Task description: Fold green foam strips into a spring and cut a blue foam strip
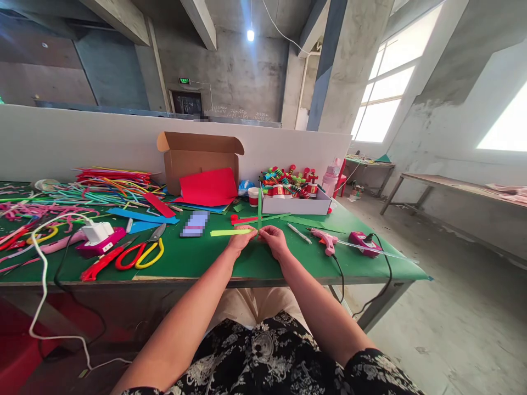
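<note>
Pinching together flat light-green [230,232] and upright dark-green strips [259,208], the nearly closed left [242,236] and right [272,238] bare hands meet above a green-topped table [230,265].

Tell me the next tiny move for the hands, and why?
Perhaps fold the green strip down over the yellow strip: the green one stands up, the yellow one points left, and the left hand and right hand pinch where they seem to meet.

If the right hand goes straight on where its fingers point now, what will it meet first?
Probably the upright green strip, right at the fingertips of the right hand; the left hand seems just beyond, though depth between them is unclear.
</note>
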Demonstrator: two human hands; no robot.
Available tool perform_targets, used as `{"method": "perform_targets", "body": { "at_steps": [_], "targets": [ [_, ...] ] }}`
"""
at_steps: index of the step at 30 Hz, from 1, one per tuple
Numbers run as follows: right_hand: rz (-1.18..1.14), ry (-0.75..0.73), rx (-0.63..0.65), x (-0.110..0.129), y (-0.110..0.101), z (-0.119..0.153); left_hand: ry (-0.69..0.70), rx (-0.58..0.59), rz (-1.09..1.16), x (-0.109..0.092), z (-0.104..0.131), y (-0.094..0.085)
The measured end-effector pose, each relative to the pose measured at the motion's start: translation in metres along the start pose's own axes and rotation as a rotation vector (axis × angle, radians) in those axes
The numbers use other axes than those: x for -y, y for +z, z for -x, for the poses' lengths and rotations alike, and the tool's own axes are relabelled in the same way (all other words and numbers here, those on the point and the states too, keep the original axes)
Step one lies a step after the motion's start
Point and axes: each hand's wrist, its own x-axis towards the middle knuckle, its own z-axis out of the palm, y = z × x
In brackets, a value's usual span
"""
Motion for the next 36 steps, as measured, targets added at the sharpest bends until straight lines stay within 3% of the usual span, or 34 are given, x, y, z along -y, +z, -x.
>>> {"method": "perform_targets", "body": {
  "at_steps": [9,22,36],
  "targets": [
    [-0.004,0.003,0.005,0.000,0.001,0.001,-0.016,0.045,0.027,0.015,-0.010,-0.006],
    [0.010,0.003,0.015,0.003,0.004,0.004,-0.011,0.037,0.094,0.004,0.000,-0.002],
    [0.039,0.002,-0.025,0.000,0.005,0.002,0.001,0.049,0.061,0.007,-0.003,-0.006]
  ]
}}
